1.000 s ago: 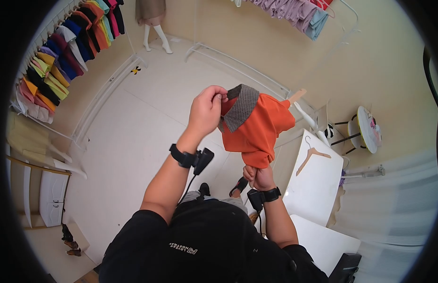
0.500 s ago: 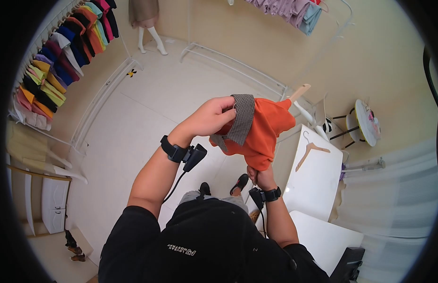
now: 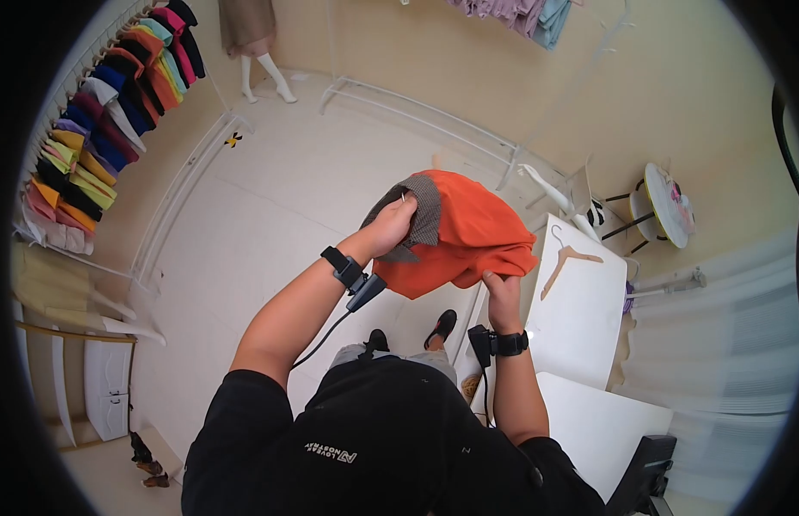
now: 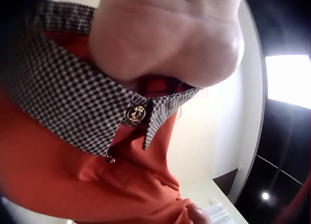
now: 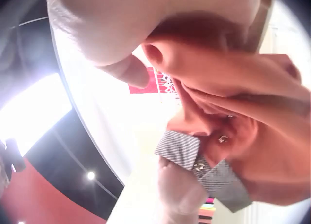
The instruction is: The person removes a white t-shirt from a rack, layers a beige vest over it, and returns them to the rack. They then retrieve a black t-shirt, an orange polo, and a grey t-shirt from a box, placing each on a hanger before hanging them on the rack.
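Inside the checked collar (image 4: 73,93) of an orange top (image 3: 473,224), the left hand (image 3: 393,228) hides its fingers, so their grip cannot be told; the right hand (image 3: 504,303) pinches the fabric. The top is held up between them, above the floor (image 3: 236,249). A gold button (image 4: 135,113) carries a monogram, not surely legible. The black T-shirt's (image 3: 365,404) upside-down print (image 3: 332,451) seems to read "LOVEAN NOSTRAY". A wooden hanger (image 3: 567,254) lies on the white desk (image 3: 576,331).

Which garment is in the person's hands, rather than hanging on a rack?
The orange garment with the checked collar: the left hand is at its collar and the right hand pinches its cloth, while the rack garments hang untouched.
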Demonstrator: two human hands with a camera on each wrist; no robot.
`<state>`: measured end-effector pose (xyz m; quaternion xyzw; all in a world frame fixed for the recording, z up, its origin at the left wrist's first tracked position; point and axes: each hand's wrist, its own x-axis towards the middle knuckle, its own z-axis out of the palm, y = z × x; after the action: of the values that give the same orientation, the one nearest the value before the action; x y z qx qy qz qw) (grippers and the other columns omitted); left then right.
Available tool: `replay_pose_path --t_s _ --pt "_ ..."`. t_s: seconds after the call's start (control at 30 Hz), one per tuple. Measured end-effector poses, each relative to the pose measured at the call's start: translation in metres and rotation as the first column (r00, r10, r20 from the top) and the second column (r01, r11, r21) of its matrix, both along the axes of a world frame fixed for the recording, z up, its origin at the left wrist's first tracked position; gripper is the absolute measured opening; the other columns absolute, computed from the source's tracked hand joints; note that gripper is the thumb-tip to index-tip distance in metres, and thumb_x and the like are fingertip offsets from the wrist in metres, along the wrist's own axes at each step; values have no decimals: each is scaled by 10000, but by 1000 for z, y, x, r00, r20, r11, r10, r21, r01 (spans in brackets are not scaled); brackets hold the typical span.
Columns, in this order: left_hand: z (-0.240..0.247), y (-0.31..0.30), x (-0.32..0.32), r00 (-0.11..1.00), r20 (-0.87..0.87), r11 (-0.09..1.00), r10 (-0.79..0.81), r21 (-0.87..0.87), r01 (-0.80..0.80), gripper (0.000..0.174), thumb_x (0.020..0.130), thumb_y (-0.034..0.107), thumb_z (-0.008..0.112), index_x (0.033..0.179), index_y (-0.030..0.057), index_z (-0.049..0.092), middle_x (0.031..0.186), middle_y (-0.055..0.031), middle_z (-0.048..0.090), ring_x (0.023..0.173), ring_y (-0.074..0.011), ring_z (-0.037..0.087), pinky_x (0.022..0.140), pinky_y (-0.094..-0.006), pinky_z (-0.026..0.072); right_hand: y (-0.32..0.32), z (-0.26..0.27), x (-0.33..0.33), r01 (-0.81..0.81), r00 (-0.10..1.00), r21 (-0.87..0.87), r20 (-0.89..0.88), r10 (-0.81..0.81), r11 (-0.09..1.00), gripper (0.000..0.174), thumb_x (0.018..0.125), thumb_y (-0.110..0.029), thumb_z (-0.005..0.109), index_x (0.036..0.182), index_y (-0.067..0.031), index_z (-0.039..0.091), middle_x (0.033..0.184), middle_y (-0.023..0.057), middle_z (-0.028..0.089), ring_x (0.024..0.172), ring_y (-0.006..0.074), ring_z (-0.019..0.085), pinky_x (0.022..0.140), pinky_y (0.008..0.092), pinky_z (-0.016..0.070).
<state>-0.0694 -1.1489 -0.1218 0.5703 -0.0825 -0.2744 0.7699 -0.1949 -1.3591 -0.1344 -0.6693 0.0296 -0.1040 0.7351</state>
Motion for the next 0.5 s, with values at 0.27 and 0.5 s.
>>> replay_pose_path --t_s 0.27,0.5 --pt "-35 6 5 987 -99 972 127 -184 -144 401 995 284 255 1320 62 329 1285 -112 445 1145 -226 481 963 -373 418 -15 48 -10 -2 998 529 -54 36 849 378 890 -55 434 1258 28 411 1271 134 491 1160 249 489 998 363 368" --pt "-27 41 2 986 -163 934 -41 -357 -20 367 991 221 265 1277 17 369 1251 -119 478 1116 -261 510 941 -402 438 -139 -54 -5 97 757 -454 -544 -362 886 389 858 -214 528 1143 51 529 1177 185 550 1012 285 572 862 391 460"
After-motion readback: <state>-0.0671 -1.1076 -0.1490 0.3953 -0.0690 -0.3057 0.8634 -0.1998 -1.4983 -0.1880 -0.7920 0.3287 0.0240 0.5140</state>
